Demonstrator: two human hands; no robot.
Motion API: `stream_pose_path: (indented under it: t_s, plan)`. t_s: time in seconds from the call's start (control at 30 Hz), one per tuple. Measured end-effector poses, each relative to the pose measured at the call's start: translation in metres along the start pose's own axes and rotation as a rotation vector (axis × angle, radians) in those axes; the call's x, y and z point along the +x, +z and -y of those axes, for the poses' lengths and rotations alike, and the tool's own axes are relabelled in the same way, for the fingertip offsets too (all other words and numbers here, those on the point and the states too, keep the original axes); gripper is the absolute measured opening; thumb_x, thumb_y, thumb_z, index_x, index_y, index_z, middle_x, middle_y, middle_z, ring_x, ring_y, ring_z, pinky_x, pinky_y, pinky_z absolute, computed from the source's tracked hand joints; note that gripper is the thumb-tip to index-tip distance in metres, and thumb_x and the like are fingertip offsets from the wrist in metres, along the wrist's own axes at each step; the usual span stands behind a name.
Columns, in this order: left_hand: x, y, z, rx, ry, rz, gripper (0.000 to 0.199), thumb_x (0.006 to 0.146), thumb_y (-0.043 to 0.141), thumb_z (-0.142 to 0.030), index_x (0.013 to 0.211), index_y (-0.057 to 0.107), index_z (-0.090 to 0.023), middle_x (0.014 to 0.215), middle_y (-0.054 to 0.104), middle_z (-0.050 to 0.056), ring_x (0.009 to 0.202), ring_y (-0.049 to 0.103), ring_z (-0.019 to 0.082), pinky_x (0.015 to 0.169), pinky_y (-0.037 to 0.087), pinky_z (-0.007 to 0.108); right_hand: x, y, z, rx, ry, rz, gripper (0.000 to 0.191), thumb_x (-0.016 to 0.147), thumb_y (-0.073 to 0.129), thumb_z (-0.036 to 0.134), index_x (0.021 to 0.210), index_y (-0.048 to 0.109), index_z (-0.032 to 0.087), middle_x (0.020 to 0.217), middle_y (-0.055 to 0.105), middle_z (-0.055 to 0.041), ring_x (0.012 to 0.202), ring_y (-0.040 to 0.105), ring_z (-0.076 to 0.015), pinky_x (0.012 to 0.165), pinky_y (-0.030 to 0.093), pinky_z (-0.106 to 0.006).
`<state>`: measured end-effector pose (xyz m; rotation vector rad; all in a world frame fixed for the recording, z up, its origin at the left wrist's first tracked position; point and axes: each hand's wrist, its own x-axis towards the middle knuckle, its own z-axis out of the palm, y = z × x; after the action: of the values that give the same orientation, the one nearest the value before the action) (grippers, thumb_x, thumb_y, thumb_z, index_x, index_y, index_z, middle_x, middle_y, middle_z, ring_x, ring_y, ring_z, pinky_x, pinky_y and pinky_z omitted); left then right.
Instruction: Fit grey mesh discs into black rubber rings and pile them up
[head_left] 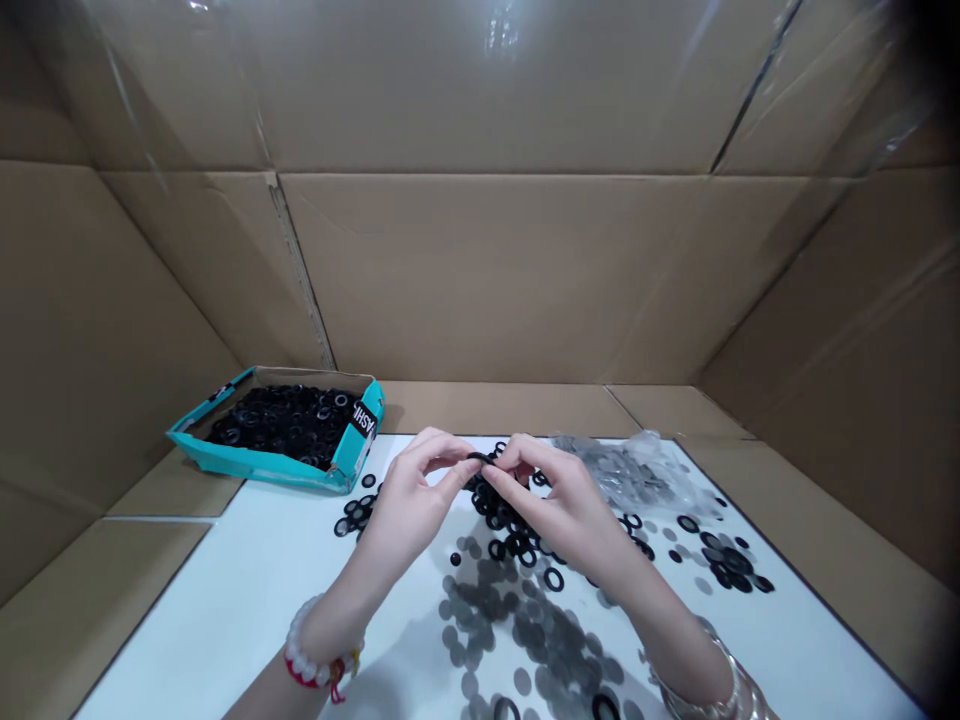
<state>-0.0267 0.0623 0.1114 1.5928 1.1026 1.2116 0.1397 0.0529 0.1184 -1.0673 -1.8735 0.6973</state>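
Above the white table (225,640), the left hand (405,500) and right hand (562,510) pinch a small black ring (477,457) between their fingertips, over scattered loose black rings (510,530), with a clear bag of grey discs (622,470) just beyond the right hand and a teal cardboard tray (247,465) heaped with black rings well off to the left.

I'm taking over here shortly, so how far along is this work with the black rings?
Looks done: a heap of black rubber rings sits in the teal cardboard tray. In hand: the left hand and right hand pinch one black ring. Left: loose black rings lie scattered on the white table, near a clear plastic bag of grey pieces.
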Motion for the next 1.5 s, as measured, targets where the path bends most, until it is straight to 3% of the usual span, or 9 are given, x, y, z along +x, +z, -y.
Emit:
stream_pose_path:
  t_s: [0.13, 0.2, 0.43, 0.63, 0.7, 0.8, 0.97, 1.27, 1.5]
  plan:
    - [0.000, 0.003, -0.001, -0.204, -0.191, 0.045, 0.015, 0.079, 0.063, -0.033, 0.086, 0.061, -0.019, 0.070, 0.060, -0.002, 0.071, 0.059, 0.014, 0.071, 0.046, 0.025, 0.005, -0.001, -0.005, 0.037, 0.020, 0.058, 0.014, 0.090, 0.056, 0.026, 0.078, 0.062, 0.020, 0.072, 0.058, 0.0016, 0.065, 0.049, -0.0133, 0.062, 0.037, -0.024]
    - [0.001, 0.003, -0.001, -0.205, -0.216, 0.077, 0.017, 0.078, 0.065, -0.033, 0.086, 0.061, -0.018, 0.070, 0.061, -0.002, 0.070, 0.059, 0.014, 0.070, 0.046, 0.024, 0.005, -0.001, -0.007, 0.033, 0.026, 0.065, 0.016, 0.089, 0.057, 0.027, 0.076, 0.062, 0.020, 0.072, 0.060, 0.0009, 0.067, 0.051, -0.0138, 0.062, 0.038, -0.024]
    - [-0.001, 0.003, -0.004, 0.050, -0.012, -0.071, 0.008, 0.076, 0.062, -0.025, 0.072, 0.062, -0.018, 0.076, 0.062, 0.001, 0.077, 0.058, 0.016, 0.072, 0.044, 0.026, 0.002, 0.000, -0.003, 0.011, 0.061, 0.042, 0.023, 0.089, 0.055, 0.030, 0.069, 0.055, 0.019, 0.067, 0.058, 0.0009, 0.064, 0.052, -0.0137, 0.059, 0.039, -0.024]
    - [0.002, -0.006, -0.009, -0.165, -0.230, 0.275, 0.021, 0.079, 0.061, -0.036, 0.074, 0.066, -0.016, 0.071, 0.066, 0.002, 0.077, 0.061, 0.018, 0.079, 0.044, 0.029, 0.004, -0.007, -0.007, 0.016, 0.042, 0.129, 0.019, 0.090, 0.056, 0.028, 0.074, 0.061, 0.019, 0.072, 0.061, -0.0002, 0.068, 0.055, -0.0145, 0.061, 0.040, -0.025]
    - [0.003, -0.008, -0.007, -0.190, -0.241, 0.321, 0.022, 0.081, 0.060, -0.036, 0.071, 0.066, -0.016, 0.068, 0.065, 0.002, 0.077, 0.060, 0.018, 0.080, 0.042, 0.029, 0.004, -0.008, -0.009, -0.007, 0.008, 0.139, 0.014, 0.089, 0.059, 0.026, 0.077, 0.059, 0.019, 0.074, 0.060, 0.0007, 0.068, 0.054, -0.0137, 0.062, 0.041, -0.024]
    - [0.002, -0.008, -0.002, -0.222, -0.244, 0.319, 0.029, 0.081, 0.059, -0.037, 0.061, 0.061, -0.017, 0.054, 0.054, -0.002, 0.063, 0.052, 0.013, 0.067, 0.039, 0.025, 0.004, -0.009, -0.009, -0.029, -0.050, 0.136, 0.006, 0.087, 0.063, 0.025, 0.089, 0.061, 0.020, 0.078, 0.059, 0.0008, 0.069, 0.053, -0.0135, 0.064, 0.042, -0.024]
    - [0.001, -0.005, 0.004, -0.295, -0.336, 0.334, 0.030, 0.079, 0.062, -0.041, 0.063, 0.056, -0.016, 0.049, 0.036, -0.007, 0.046, 0.026, 0.007, 0.047, 0.019, 0.023, 0.002, -0.008, -0.009, 0.032, -0.080, 0.136, 0.016, 0.087, 0.062, 0.025, 0.102, 0.062, 0.021, 0.081, 0.064, -0.0011, 0.072, 0.058, -0.0152, 0.066, 0.046, -0.027]
    - [0.000, -0.009, 0.003, -0.270, -0.353, 0.343, 0.031, 0.079, 0.062, -0.042, 0.063, 0.056, -0.017, 0.046, 0.035, -0.008, 0.044, 0.025, 0.007, 0.047, 0.017, 0.024, 0.002, -0.008, -0.011, 0.205, -0.004, 0.168, 0.026, 0.087, 0.060, 0.022, 0.113, 0.062, 0.022, 0.078, 0.065, -0.0001, 0.077, 0.062, -0.0157, 0.076, 0.050, -0.031]
    - [0.002, -0.007, 0.001, -0.163, -0.305, 0.305, 0.030, 0.077, 0.063, -0.044, 0.066, 0.058, -0.016, 0.047, 0.036, -0.008, 0.043, 0.028, 0.007, 0.046, 0.019, 0.023, 0.003, -0.008, -0.010, 0.032, -0.125, 0.179, 0.018, 0.088, 0.059, 0.020, 0.104, 0.065, 0.023, 0.088, 0.065, -0.0023, 0.078, 0.058, -0.0161, 0.074, 0.046, -0.030]
